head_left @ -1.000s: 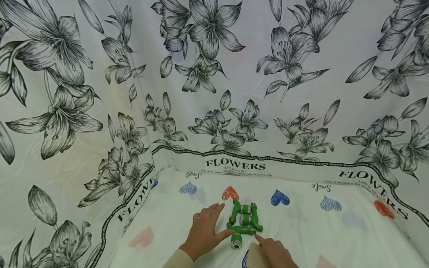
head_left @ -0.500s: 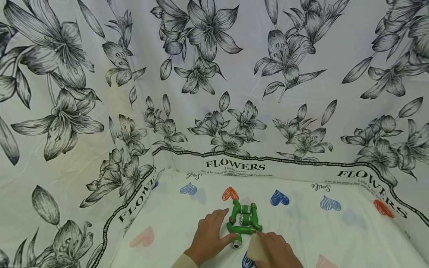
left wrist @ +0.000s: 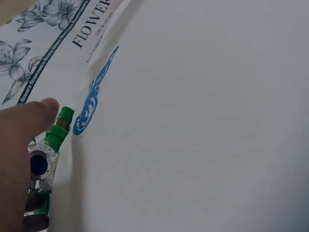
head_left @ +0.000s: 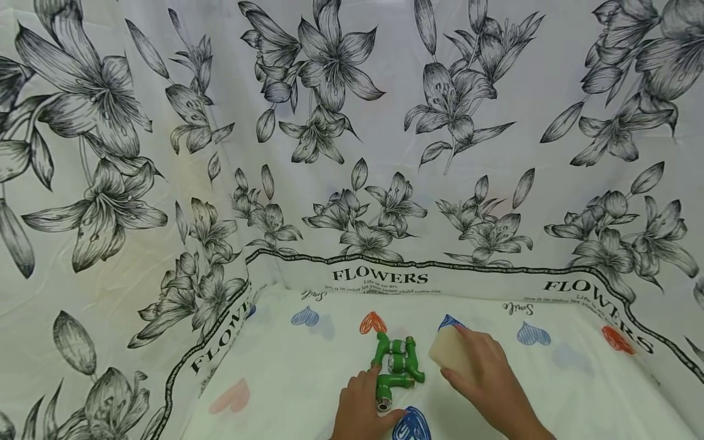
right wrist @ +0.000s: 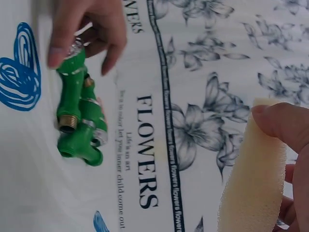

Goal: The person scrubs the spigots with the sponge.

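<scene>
Three green taps with brass threaded ends lie close together on the white cloth; the nearest green tap (head_left: 392, 381) has a chrome end toward me. My left hand (head_left: 362, 404) is at this tap's left side, fingertips by its upper left and thumb stretched out in front, apart from it. In the right wrist view, the left thumb and fingers straddle the chrome end of the tap (right wrist: 72, 94); whether they touch it I cannot tell. To the right, my right hand (head_left: 486, 379) grips a cream foam sponge (head_left: 452, 349) between thumb and fingers, raised over the cloth.
The white cloth (head_left: 286, 366) is printed with coloured hearts and covers the surface. A flower-printed fabric (head_left: 308, 201) rises as a wall behind and at the left, with a dark printed border along its bottom.
My right hand has carried the sponge away from the nearest tap, up and to the right. My left hand has shifted right and closer toward me, beside that tap.
</scene>
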{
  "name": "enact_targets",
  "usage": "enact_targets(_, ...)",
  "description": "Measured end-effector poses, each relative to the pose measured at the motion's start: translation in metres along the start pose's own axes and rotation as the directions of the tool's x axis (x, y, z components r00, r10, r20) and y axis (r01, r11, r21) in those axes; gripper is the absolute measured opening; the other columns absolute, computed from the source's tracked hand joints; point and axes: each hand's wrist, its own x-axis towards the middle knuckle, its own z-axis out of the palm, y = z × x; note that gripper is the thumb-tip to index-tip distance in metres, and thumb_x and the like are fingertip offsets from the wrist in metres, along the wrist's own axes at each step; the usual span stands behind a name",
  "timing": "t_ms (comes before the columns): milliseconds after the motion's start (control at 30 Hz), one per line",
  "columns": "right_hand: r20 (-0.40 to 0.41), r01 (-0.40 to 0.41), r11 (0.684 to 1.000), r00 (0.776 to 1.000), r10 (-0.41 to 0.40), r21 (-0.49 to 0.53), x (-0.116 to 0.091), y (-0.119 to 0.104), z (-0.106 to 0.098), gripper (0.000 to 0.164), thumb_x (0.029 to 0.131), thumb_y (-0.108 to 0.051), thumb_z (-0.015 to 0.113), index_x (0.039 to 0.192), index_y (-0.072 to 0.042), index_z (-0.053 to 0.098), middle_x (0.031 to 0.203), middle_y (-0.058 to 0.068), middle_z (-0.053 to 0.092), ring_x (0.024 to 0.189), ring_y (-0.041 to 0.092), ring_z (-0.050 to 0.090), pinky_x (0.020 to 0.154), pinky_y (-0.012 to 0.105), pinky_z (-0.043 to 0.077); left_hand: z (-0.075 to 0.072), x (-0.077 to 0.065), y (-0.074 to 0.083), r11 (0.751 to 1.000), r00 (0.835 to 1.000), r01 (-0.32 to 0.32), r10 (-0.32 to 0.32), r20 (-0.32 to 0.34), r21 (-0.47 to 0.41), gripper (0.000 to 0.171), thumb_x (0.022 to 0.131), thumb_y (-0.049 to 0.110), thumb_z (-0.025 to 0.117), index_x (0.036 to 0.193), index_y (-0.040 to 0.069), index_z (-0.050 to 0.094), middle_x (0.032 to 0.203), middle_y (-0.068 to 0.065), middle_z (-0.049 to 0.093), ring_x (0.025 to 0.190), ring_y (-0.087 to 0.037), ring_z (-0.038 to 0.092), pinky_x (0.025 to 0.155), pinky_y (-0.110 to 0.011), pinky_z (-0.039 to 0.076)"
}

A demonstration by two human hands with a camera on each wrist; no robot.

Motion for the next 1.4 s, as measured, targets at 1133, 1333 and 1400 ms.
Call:
enact_targets(1133, 0.02, -0.053, 0.975, 0.999, 0.049, 0.214, 0.009, -0.011, 0.003, 0.076, 0.088, -0.03, 0.095, 0.154, -0.011, 0.06, 0.133, 0.0, 0.057, 0.109, 0.023, 0.055, 0.078, 0.038, 0.056, -0.087, 0.024, 0.004, 0.362, 0.997, -0.032, 0.072, -0.006, -0.932, 0.043, 0.113, 0.011, 0.061, 0.155, 0.006, 0.052, 0.153, -0.022, 0.053, 0.131, -0.035, 0.062, 0.101, -0.041, 0.059)
enact_targets(1333, 0.097, -0.058, 0.957, 0.995, 0.031, 0.284, 0.012, -0.041, 0.014, 0.072, 0.09, -0.04, 0.093, 0.153, -0.021, 0.063, 0.131, -0.008, 0.054, 0.104, 0.02, 0.054, 0.075, 0.031, 0.054, -0.099, 0.034, 0.025, 0.244, 0.989, -0.089, 0.14, -0.056, -0.966, 0.043, 0.112, 0.009, 0.064, 0.154, 0.006, 0.058, 0.169, -0.024, 0.035, 0.137, -0.033, 0.059, 0.105, -0.043, 0.056)
enact_targets(1400, 0.104, -0.033, 0.951, 0.995, 0.0, 0.309, 0.012, -0.05, 0.018, 0.071, 0.09, -0.04, 0.093, 0.152, -0.023, 0.064, 0.13, -0.009, 0.054, 0.103, 0.019, 0.055, 0.074, 0.03, 0.054, -0.101, 0.036, 0.031, 0.23, 0.987, -0.089, 0.15, -0.055, -0.969, 0.042, 0.111, 0.008, 0.064, 0.153, 0.007, 0.06, 0.167, -0.025, 0.038, 0.134, -0.031, 0.062, 0.103, -0.042, 0.058)
